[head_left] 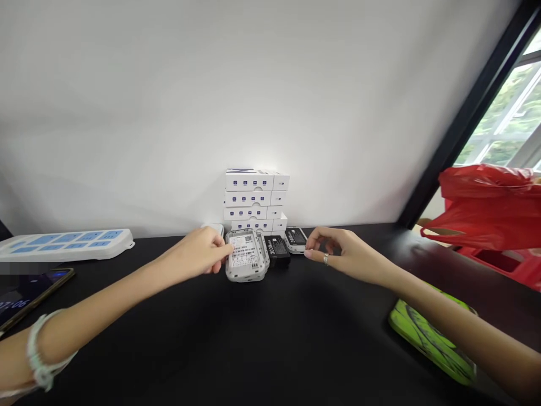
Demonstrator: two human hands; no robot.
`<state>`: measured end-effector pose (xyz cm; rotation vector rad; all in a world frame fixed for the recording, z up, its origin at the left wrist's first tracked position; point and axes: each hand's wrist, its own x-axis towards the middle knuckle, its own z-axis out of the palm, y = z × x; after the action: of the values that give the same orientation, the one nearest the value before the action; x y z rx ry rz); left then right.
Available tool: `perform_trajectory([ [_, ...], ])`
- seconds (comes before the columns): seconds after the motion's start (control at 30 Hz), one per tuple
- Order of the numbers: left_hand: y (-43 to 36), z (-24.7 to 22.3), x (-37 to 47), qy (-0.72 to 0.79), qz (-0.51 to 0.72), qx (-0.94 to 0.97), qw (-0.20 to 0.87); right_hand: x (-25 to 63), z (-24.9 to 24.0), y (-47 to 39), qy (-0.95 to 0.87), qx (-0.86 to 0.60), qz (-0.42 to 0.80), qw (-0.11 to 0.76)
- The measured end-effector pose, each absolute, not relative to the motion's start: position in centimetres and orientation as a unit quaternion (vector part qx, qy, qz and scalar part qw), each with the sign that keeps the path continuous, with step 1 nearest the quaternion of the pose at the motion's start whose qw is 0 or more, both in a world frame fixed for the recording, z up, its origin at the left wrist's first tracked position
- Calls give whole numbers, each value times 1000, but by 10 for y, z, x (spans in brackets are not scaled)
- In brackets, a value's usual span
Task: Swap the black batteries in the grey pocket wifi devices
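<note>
My left hand [207, 248] is closed on the left edge of a white device housing [245, 258], its thumb on the label side. The open back of this housing shows a printed label, and another white shell overlaps it behind. Just to the right lies a black battery [276, 248] marked 3000mAh. Beyond it is a second white device with a black battery in it [296, 237]. The thumb and index finger of my right hand [338, 251], which wears a ring, pinch at that device's right edge.
Several white boxes [256, 198] are stacked against the wall behind the devices. On the left are a white-and-blue power strip [114, 243] and a phone [29, 293]. A green patterned case [431, 338] lies under my right forearm. Red plastic bags [486, 206] are at the right.
</note>
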<state>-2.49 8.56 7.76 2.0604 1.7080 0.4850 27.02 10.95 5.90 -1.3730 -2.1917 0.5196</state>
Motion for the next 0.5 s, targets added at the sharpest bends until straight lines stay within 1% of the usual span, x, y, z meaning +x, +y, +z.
perform_trajectory([
  [0.17, 39, 59, -11, 614, 165, 743, 208, 255, 46, 121, -762, -506, 277, 294],
  [0.27, 15, 39, 2, 609, 151, 750, 208, 237, 35, 134, -737, -520, 315, 294],
  [0.33, 6, 30, 9, 618, 141, 751, 184, 228, 29, 141, -716, -538, 338, 289],
  [0.4, 1, 28, 13, 618, 126, 753, 188, 224, 26, 146, -692, -553, 370, 281],
  [0.5, 0, 36, 14, 599, 110, 762, 222, 230, 28, 143, -649, -563, 432, 273],
])
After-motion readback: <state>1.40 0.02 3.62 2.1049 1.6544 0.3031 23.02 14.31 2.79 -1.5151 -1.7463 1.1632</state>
